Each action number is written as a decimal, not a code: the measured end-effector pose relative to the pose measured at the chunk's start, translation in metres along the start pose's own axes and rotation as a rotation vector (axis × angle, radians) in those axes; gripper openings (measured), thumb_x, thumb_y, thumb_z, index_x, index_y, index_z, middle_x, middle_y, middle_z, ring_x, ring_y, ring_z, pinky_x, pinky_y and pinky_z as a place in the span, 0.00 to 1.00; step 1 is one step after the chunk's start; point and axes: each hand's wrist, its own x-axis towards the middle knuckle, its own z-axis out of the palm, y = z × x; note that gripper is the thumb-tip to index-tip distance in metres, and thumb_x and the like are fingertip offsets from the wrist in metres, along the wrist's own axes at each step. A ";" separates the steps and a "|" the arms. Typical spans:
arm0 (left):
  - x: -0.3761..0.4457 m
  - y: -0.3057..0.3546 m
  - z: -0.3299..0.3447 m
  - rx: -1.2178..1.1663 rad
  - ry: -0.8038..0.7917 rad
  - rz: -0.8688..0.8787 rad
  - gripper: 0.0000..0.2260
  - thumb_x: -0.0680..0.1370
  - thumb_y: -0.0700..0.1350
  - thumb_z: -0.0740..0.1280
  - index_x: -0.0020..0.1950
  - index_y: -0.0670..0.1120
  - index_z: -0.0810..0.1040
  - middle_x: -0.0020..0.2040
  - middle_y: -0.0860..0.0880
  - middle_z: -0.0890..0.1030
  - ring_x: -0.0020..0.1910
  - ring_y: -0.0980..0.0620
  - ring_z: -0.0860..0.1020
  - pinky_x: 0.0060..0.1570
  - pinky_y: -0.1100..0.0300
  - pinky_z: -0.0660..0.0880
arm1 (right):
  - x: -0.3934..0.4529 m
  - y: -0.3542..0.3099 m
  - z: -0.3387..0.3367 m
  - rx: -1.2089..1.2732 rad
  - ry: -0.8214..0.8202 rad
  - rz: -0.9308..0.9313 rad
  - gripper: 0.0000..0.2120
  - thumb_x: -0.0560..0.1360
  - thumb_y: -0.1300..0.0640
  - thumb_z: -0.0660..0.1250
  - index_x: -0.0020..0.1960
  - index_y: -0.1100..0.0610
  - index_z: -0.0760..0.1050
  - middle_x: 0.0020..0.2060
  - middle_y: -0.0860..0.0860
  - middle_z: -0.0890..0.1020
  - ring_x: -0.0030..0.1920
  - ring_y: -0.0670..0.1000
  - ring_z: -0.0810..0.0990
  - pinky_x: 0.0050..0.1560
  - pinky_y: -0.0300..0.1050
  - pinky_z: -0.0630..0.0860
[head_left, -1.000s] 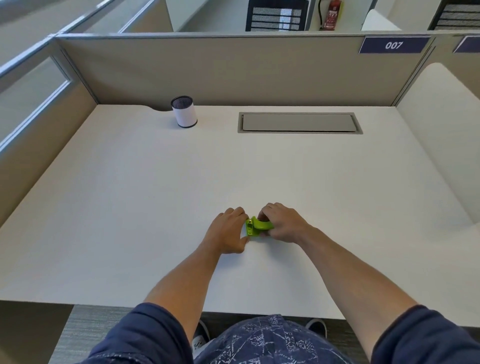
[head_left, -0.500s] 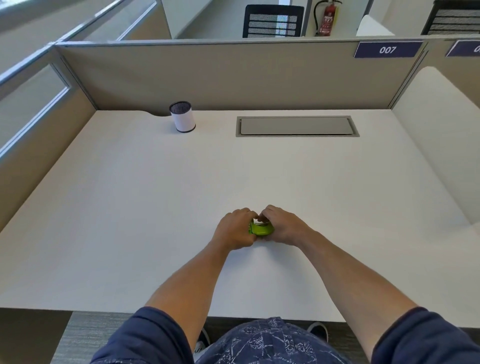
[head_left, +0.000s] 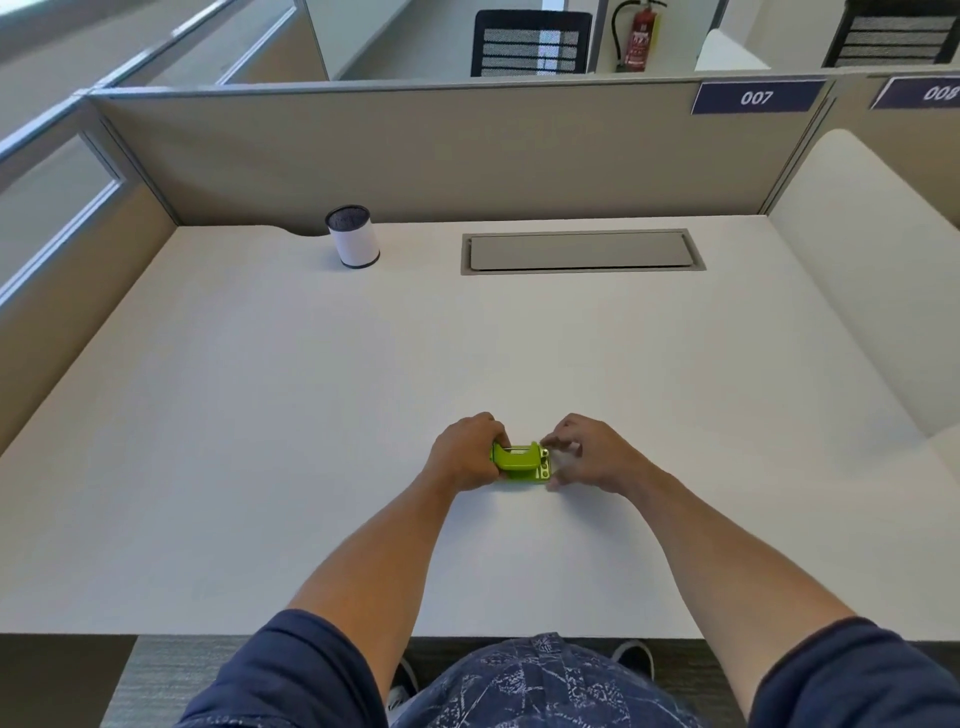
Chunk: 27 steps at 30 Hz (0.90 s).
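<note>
A small bright green stapler-like device (head_left: 519, 461) lies on the white desk (head_left: 260, 415), near the front middle. My left hand (head_left: 465, 452) grips its left end with curled fingers. My right hand (head_left: 592, 454) is at its right end, where the fingertips pinch or touch the front edge; the thumb sits by the lower right corner. The device's top is visible between the two hands, with a pale metal part showing at the right end.
A white cylindrical pen cup (head_left: 353, 236) with a dark rim stands at the back left. A grey cable hatch (head_left: 582, 251) is set into the desk at the back. Beige partition walls (head_left: 441, 150) enclose the desk on three sides.
My hands have spread apart a little, so more of the green device shows between them. My right hand has shifted to the right end. The camera has tilted up slightly.
</note>
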 end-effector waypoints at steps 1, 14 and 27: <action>0.000 0.000 0.000 0.003 -0.001 -0.001 0.15 0.69 0.43 0.74 0.54 0.52 0.81 0.55 0.54 0.79 0.53 0.50 0.78 0.49 0.55 0.77 | -0.001 0.000 0.002 0.013 0.008 -0.006 0.28 0.60 0.56 0.84 0.59 0.54 0.83 0.51 0.48 0.78 0.46 0.43 0.75 0.48 0.38 0.71; 0.001 0.002 -0.001 0.044 -0.049 -0.010 0.16 0.69 0.46 0.76 0.55 0.51 0.79 0.56 0.51 0.79 0.54 0.48 0.78 0.52 0.55 0.76 | 0.001 0.002 0.006 -0.123 -0.044 -0.067 0.28 0.66 0.53 0.81 0.64 0.55 0.79 0.55 0.49 0.74 0.51 0.48 0.74 0.56 0.47 0.76; 0.001 0.000 0.001 0.048 -0.064 0.014 0.17 0.71 0.47 0.76 0.57 0.48 0.78 0.58 0.49 0.78 0.56 0.47 0.78 0.53 0.56 0.73 | 0.005 0.012 0.009 -0.164 -0.057 -0.128 0.27 0.67 0.49 0.79 0.63 0.52 0.78 0.54 0.46 0.73 0.54 0.47 0.73 0.58 0.46 0.76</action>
